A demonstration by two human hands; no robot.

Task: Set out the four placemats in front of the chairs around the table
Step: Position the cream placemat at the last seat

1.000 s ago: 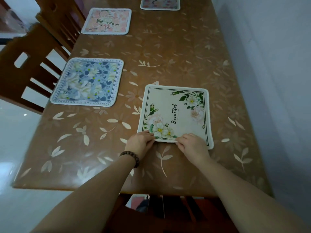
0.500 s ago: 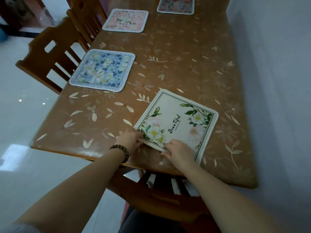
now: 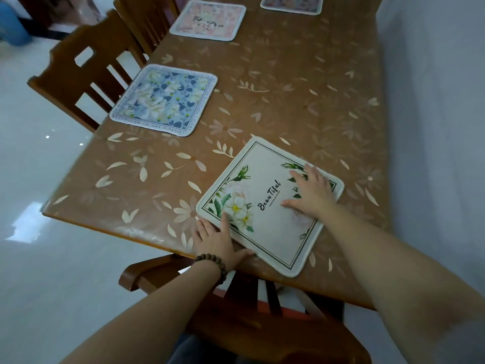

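A cream placemat (image 3: 265,224) with white flowers and the word "Beautiful" lies near the table's front edge, turned at an angle. My right hand (image 3: 312,193) rests flat on its far right part, fingers spread. My left hand (image 3: 217,237) lies at its near left corner, thumb on the mat and fingers along the edge. A blue floral placemat (image 3: 165,99) lies at the left side by a chair. A pink placemat (image 3: 208,19) lies farther back on the left. A fourth placemat (image 3: 291,3) sits at the far end, partly cut off.
The brown table (image 3: 288,88) has a leaf-patterned cover. A wooden chair (image 3: 262,311) stands at the near end under my arms. Two wooden chairs (image 3: 86,74) stand along the left side. A pale wall (image 3: 433,127) runs close along the table's right edge.
The cream placemat has shifted closer to the table's front edge. My right hand moved from its near edge to lie flat on its far right part. My left hand stays at the near left corner.
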